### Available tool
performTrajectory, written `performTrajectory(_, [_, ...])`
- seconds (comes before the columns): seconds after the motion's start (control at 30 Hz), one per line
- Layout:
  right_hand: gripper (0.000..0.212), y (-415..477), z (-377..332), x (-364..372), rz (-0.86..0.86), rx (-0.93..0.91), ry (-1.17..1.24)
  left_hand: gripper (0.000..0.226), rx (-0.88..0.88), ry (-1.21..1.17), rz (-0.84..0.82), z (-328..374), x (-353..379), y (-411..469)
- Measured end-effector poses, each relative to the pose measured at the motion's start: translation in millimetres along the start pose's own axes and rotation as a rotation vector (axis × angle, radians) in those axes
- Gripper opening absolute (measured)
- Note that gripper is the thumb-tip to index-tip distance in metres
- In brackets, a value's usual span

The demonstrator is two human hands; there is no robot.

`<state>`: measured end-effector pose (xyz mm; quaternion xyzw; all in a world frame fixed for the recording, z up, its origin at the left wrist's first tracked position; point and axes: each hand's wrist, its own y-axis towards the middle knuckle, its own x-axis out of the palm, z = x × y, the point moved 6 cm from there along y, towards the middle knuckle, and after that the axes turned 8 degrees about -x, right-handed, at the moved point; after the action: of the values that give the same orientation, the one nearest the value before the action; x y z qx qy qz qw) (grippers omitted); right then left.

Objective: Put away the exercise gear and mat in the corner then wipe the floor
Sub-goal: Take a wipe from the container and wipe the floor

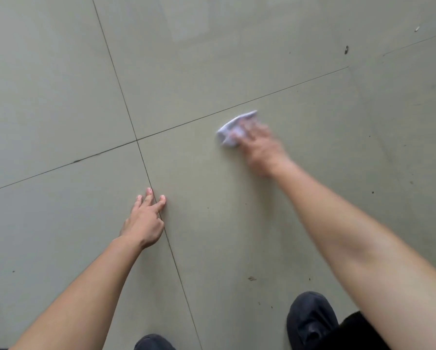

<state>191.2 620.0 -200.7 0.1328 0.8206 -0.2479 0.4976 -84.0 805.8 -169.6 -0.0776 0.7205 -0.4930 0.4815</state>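
Floor (60, 72) tiles lie bare under the blurred right hand (260, 145), apparently gripping a crumpled white cloth (228, 133), while the empty left hand (143, 221) braces fingers-spread.

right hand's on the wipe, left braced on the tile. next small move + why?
Probably sweep the white wipe under the right hand back toward the shoes: specks and a small scrap lie on the floor there. Left hand stays braced.
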Motion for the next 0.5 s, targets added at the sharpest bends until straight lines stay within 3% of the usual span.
performTrajectory(0.13, [0.052,-33,141,-58,0.187,0.716,0.085,0.074,0.008,0.01,-0.017,0,-1,1])
performTrajectory(0.2, [0.054,-44,145,-60,0.248,0.895,0.122,0.075,0.012,0.011,-0.03,-1,-1,-1])
performTrajectory(0.23, [0.056,-44,129,-53,0.268,0.898,0.123,0.076,0.014,0.012,-0.037,-1,-2,-1])
performTrajectory(0.3, [0.058,-41,70,-23,0.292,0.775,0.132,0.078,0.024,0.004,-0.04,-3,-3,-2])
performTrajectory(0.4, [0.064,-61,-57,44,0.284,0.428,0.056,0.08,0.038,-0.007,-0.042,-5,-3,-3])
performTrajectory(0.5, [0.084,-122,-190,115,0.008,-0.011,-0.021,0.082,0.043,-0.016,-0.033,-7,-2,-3])
